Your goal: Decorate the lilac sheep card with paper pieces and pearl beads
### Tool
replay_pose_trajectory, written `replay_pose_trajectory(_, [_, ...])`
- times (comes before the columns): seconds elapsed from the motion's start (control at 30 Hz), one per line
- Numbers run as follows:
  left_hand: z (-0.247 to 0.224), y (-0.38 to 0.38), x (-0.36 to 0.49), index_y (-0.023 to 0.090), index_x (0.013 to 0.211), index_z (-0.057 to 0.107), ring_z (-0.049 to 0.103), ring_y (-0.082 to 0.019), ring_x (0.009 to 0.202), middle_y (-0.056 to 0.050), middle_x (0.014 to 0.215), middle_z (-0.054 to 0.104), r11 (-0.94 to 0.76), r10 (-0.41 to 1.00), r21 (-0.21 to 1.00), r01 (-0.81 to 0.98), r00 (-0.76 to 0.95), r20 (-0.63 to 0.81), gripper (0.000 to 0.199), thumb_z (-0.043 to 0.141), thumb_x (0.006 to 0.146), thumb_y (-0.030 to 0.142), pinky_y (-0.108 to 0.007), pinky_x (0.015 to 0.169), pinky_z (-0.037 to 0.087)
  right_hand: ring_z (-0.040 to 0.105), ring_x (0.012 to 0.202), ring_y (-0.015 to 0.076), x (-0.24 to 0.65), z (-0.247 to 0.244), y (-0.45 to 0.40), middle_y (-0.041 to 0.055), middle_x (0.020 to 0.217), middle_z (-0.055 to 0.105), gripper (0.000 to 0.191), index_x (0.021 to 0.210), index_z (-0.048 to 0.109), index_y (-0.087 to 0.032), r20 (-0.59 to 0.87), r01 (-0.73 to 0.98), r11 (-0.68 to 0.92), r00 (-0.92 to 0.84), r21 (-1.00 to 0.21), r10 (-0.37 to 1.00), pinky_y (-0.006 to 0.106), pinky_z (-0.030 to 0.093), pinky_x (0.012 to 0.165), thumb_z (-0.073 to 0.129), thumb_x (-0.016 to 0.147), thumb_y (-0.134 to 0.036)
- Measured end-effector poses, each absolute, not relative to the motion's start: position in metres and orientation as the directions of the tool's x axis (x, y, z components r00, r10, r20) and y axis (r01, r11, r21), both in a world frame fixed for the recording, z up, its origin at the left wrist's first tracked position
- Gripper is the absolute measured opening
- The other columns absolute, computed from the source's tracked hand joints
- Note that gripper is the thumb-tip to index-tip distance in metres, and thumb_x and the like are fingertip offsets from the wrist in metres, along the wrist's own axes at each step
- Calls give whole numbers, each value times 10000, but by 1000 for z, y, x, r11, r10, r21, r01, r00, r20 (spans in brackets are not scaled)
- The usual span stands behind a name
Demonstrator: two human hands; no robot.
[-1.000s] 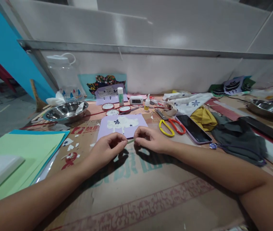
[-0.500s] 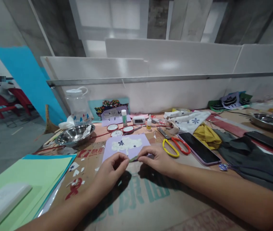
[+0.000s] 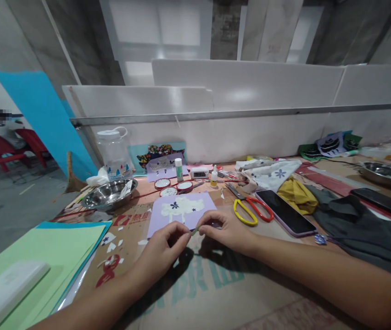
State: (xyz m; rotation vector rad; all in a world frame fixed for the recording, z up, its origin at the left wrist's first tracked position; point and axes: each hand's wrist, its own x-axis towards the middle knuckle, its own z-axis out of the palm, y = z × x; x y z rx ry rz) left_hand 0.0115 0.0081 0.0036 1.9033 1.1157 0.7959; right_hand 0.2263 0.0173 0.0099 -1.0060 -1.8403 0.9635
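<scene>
Between my two hands is a small green strip (image 3: pixel 194 231), its material too small to make out. My left hand (image 3: pixel 170 243) pinches one end between thumb and fingertips; my right hand (image 3: pixel 225 229) pinches the other. Just behind them lies a purple sheet (image 3: pixel 156 215) bearing a white cloth cutout (image 3: pixel 187 206) with dark blue flowers. To the right of my right hand rest scissors (image 3: pixel 245 211) with one yellow and one red handle, blades pointing away. My fingers hide the sheet's near edge.
Behind the sheet stand a glue stick (image 3: pixel 179 170), a small dropper bottle (image 3: pixel 214 178) and red-rimmed tape rolls (image 3: pixel 184 185). A steel bowl (image 3: pixel 92 197) and green paper (image 3: pixel 58 247) are left; a phone (image 3: pixel 285 213) and grey cloth (image 3: pixel 350 229) right.
My left hand has moved slightly right, closer to my right hand. Less of the green strip shows between the fingertips. The whole view has shifted a little.
</scene>
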Motion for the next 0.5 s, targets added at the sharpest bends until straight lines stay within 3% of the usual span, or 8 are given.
replay_pose_trajectory(0.1, [0, 7, 11, 180, 966, 634, 542, -172, 716, -5, 770, 585, -331, 892, 848, 414, 429, 139, 306, 512, 933, 458, -276, 662, 426, 658, 723, 151, 227, 10, 17, 20, 774, 722, 90, 819, 698, -176, 310, 267, 417, -365, -869, 878, 275, 516, 696, 658, 828, -256])
replay_pose_trajectory(0.23, [2, 8, 6, 195, 1332, 510, 561, -176, 670, 14, 753, 581, -383, 884, 797, 468, 435, 169, 465, 465, 969, 483, -285, 639, 447, 653, 700, 146, 231, 7, 22, 7, 734, 693, 141, 857, 667, -180, 367, 224, 432, -281, -874, 887, 265, 504, 659, 634, 870, -317])
replay_pose_trajectory(0.3, [6, 12, 0, 207, 1322, 547, 619, -208, 754, -35, 852, 652, -466, 869, 651, 599, 448, 210, 448, 465, 973, 475, -325, 700, 488, 638, 664, 141, 234, 5, 28, -5, 698, 668, 166, 860, 651, -182, 388, 219, 428, -202, -877, 899, 266, 497, 643, 629, 873, -347])
replay_pose_trajectory(0.37, [9, 16, -5, 201, 1286, 608, 650, -296, 1023, -124, 1124, 689, -528, 849, 415, 741, 467, 248, 443, 529, 941, 468, -430, 888, 508, 631, 658, 143, 238, 4, 33, -9, 686, 658, 169, 854, 644, -185, 402, 268, 431, -159, -862, 902, 273, 495, 652, 632, 867, -353])
replay_pose_trajectory(0.43, [11, 20, -8, 155, 1374, 567, 523, -390, 1310, -201, 1419, 570, -515, 854, 215, 830, 472, 219, 579, 589, 903, 491, -543, 1078, 416, 634, 681, 149, 241, 4, 39, -5, 700, 664, 164, 859, 645, -187, 411, 320, 441, -158, -839, 898, 281, 497, 677, 627, 870, -349])
replay_pose_trajectory(0.5, [12, 19, -8, 80, 1481, 449, 393, -411, 1436, -252, 1551, 417, -474, 880, 123, 872, 465, 96, 731, 558, 916, 530, -572, 1163, 333, 638, 695, 151, 244, 5, 43, 0, 715, 667, 167, 873, 642, -186, 418, 329, 449, -166, -830, 893, 283, 500, 686, 615, 881, -350])
